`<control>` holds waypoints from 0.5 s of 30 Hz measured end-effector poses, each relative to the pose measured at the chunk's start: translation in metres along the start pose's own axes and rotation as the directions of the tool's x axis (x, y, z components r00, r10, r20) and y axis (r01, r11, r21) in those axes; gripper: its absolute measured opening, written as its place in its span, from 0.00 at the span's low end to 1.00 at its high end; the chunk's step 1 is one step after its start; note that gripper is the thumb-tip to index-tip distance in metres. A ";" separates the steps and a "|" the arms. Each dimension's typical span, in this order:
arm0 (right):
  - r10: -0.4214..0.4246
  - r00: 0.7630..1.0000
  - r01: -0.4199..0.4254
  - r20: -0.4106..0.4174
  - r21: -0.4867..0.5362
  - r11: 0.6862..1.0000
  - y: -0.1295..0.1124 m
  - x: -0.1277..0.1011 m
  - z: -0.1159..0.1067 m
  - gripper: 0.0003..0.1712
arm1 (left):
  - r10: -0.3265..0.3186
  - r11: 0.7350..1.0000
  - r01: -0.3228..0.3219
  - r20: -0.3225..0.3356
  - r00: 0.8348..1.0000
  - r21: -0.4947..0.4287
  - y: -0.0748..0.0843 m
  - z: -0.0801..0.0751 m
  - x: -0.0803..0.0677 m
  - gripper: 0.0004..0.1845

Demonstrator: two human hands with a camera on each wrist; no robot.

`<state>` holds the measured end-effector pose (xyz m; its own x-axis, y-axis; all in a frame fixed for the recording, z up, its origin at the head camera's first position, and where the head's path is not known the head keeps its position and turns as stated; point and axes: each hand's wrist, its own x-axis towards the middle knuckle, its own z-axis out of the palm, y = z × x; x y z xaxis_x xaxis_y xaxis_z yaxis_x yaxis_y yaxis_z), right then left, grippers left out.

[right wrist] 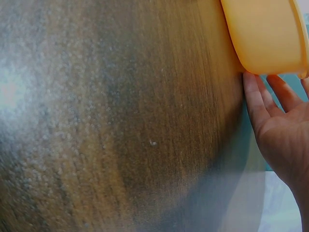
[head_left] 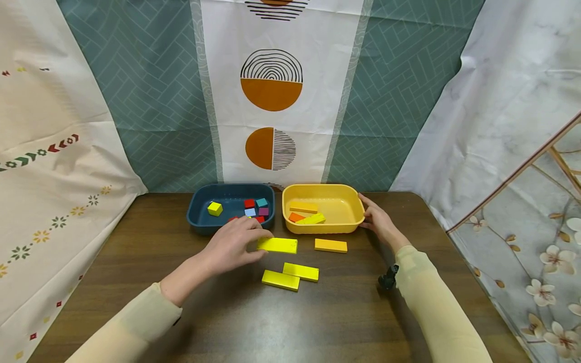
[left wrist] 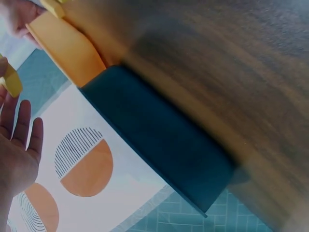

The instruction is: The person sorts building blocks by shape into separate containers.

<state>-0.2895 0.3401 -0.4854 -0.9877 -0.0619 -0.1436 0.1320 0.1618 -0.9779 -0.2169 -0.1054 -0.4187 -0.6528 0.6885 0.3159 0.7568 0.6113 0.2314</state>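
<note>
My left hand point(head_left: 236, 241) pinches a bright yellow rectangular block point(head_left: 280, 245) by its left end, above the table in front of the two bins. In the left wrist view, only part of that block point(left wrist: 11, 81) shows at the left edge, between the fingertips. Against the right end of the yellow bin point(head_left: 347, 229), the fingers of my right hand point(head_left: 381, 222) rest without curling round it. Two more yellow blocks, a nearer block point(head_left: 280, 280) and a farther block point(head_left: 301, 271), lie side by side on the table. An orange-yellow block point(head_left: 331, 245) lies before the yellow bin.
Left of the yellow bin stands a dark blue bin point(head_left: 196, 222) with several small cubes, among them a yellow cube point(head_left: 215, 208). Inside the yellow bin lie an orange-yellow block point(head_left: 303, 207), an orange block point(head_left: 296, 217) and a yellow block point(head_left: 312, 219). A patterned cloth point(head_left: 281, 116) hangs behind.
</note>
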 end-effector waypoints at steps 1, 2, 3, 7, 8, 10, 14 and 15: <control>-0.001 1.000 0.001 0.002 0.002 1.000 0.000 0.000 0.000 0.41 | 0.000 1.000 0.000 -0.004 1.000 0.003 0.000 -0.001 0.001 0.20; -0.003 1.000 0.003 0.004 0.004 1.000 0.000 0.000 0.000 0.41 | 0.001 1.000 0.000 -0.009 1.000 0.009 0.000 -0.001 0.002 0.20; -0.004 1.000 0.004 0.005 0.003 1.000 0.000 0.000 0.000 0.41 | 0.000 1.000 0.000 -0.013 1.000 0.011 0.000 -0.002 0.003 0.20; -0.005 1.000 0.005 0.005 -0.004 1.000 -0.001 0.000 0.000 0.41 | 0.005 1.000 -0.004 -0.044 0.999 0.014 0.001 -0.003 0.008 0.20; -0.006 1.000 0.006 0.005 -0.007 1.000 -0.001 0.000 0.000 0.41 | 0.006 1.000 -0.005 -0.053 0.999 0.015 0.001 -0.003 0.009 0.20; -0.005 1.000 0.005 0.003 -0.009 1.000 -0.001 -0.001 0.000 0.41 | 0.007 1.000 -0.006 -0.069 0.998 0.019 0.001 -0.003 0.012 0.20; -0.002 1.000 0.002 -0.001 -0.002 1.000 -0.001 -0.001 0.000 0.41 | -0.017 1.000 0.019 -0.080 0.997 0.023 0.002 -0.005 0.019 0.20; -0.001 1.000 0.001 -0.001 0.002 1.000 -0.001 -0.001 0.000 0.41 | -0.026 0.999 0.028 -0.077 0.997 0.026 0.002 -0.006 0.020 0.21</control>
<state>-0.2887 0.3398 -0.4842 -0.9880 -0.0607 -0.1421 0.1308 0.1602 -0.9784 -0.2282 -0.0921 -0.4067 -0.6678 0.6401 0.3800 0.7369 0.6406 0.2159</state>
